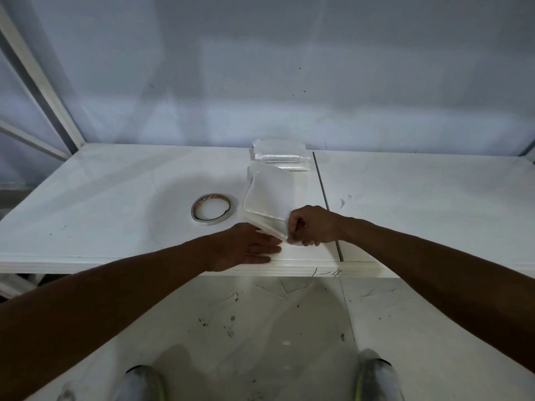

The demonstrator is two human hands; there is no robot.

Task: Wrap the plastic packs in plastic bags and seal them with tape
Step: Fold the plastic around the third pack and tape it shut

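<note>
Plastic bag (267, 198) between left hand (249, 247) and right hand (311, 225)

Bag handled at the table's front edge

The right hand (311, 227) pinched the plastic bag (267, 204); the left hand (249, 247) lay flat beside the tape roll (212, 209).

A single handwritten mark (328, 272) is readable. It is drawn in dark pen on the front edge of the white surface (362, 268), just below and slightly right of the right hand (314, 227), under the near end of the dark seam between the two panels. It looks like "1-4", but the first stroke slants and could be another character.

The tape roll (211, 209) lies flat just beyond the left hand (249, 247), left of the plastic bag (269, 195) pinched by the right hand. Reddish-orange print runs along the inner face of its core, with lettering too small and blurred to read.
</note>
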